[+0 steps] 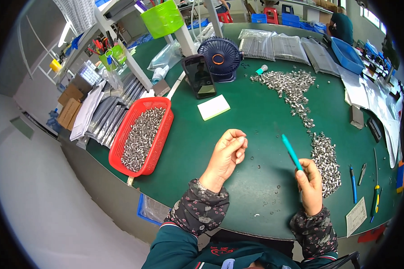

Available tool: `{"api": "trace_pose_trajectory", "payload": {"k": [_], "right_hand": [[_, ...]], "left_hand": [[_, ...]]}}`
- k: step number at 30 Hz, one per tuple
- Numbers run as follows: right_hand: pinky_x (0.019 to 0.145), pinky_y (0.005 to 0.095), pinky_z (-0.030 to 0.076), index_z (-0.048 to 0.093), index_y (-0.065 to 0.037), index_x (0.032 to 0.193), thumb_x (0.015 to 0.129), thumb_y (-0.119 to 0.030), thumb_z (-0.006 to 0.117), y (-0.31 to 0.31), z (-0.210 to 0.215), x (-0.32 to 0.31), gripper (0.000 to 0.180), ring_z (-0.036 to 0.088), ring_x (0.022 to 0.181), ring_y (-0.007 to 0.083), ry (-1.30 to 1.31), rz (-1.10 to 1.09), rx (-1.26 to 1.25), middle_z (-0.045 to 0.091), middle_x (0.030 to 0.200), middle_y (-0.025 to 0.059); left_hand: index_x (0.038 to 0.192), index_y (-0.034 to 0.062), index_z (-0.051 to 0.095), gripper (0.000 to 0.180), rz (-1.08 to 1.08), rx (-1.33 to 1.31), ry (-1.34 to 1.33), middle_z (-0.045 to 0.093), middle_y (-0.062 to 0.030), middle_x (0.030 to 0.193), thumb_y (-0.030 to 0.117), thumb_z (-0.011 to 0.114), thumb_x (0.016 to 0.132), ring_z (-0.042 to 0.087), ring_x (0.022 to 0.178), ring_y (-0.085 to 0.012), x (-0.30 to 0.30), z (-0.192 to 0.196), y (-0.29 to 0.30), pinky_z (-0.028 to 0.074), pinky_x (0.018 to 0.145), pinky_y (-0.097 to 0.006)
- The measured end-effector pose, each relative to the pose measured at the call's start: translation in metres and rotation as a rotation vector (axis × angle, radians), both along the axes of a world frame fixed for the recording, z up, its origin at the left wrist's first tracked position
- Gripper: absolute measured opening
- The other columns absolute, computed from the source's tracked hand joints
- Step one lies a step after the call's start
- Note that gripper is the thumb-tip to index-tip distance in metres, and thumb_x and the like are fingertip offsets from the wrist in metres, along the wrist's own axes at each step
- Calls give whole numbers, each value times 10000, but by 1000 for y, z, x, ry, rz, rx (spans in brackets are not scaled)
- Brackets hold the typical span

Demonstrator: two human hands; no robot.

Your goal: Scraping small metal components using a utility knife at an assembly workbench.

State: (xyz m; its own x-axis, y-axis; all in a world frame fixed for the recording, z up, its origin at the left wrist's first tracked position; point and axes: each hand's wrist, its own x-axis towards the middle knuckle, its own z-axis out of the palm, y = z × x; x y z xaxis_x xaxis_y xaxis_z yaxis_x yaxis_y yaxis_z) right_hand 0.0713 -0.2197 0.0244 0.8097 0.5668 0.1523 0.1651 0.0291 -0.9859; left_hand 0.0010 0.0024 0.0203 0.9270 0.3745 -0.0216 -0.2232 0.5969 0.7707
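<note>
Small metal parts fill the red basket (162, 134) at your far left, a grey heap (141, 139) lying inside its mesh walls on the green table (256, 121). Just right of the basket, a dark phone (199, 76) stands propped, with a pale green pad (214, 107) lying flat in front of it and a dark blue fan (220, 57) behind. Your left hand (226, 154) hovers above the table near the middle, fingers curled in toward the thumb in a pinch; you cannot tell from here whether anything sits between the fingertips. Further right, your right hand (310, 186) is clenched around a teal pen-like tool (292, 152), its tip slanting up and to the left. Just beyond that hand, more loose metal parts (326, 163) lie in a pile, trailing back toward a wider scatter (289, 83) near the far side of the table
</note>
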Motion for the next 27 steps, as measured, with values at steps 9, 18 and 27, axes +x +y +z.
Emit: {"api": "trace_pose_trajectory", "payload": {"k": [9, 18, 27], "right_hand": [[605, 312, 435, 537, -22, 979, 706, -94, 592, 11, 8, -6, 288, 560, 691, 279, -535, -33, -229, 565, 811, 138], [509, 320, 402, 562, -66, 959, 716, -166, 602, 7, 5, -7, 266, 515, 563, 262, -512, -26, -280, 515, 661, 105], [499, 329, 389, 579, -79, 941, 682, -144, 619, 5, 7, -5, 270, 491, 552, 247, -568, -94, -332, 470, 637, 85]], "left_hand": [[926, 53, 514, 110, -12, -24, 41, 507, -15, 740, 109, 502, 833, 406, 529, -38, 3, -5, 2, 324, 407, -149], [908, 52, 520, 106, -68, 36, 25, 467, 10, 686, 129, 503, 837, 396, 537, -39, 4, -11, 0, 306, 404, -148], [811, 44, 522, 134, -57, 190, 97, 432, 25, 602, 172, 501, 843, 362, 477, -20, 5, -13, -1, 286, 388, -135]]}}
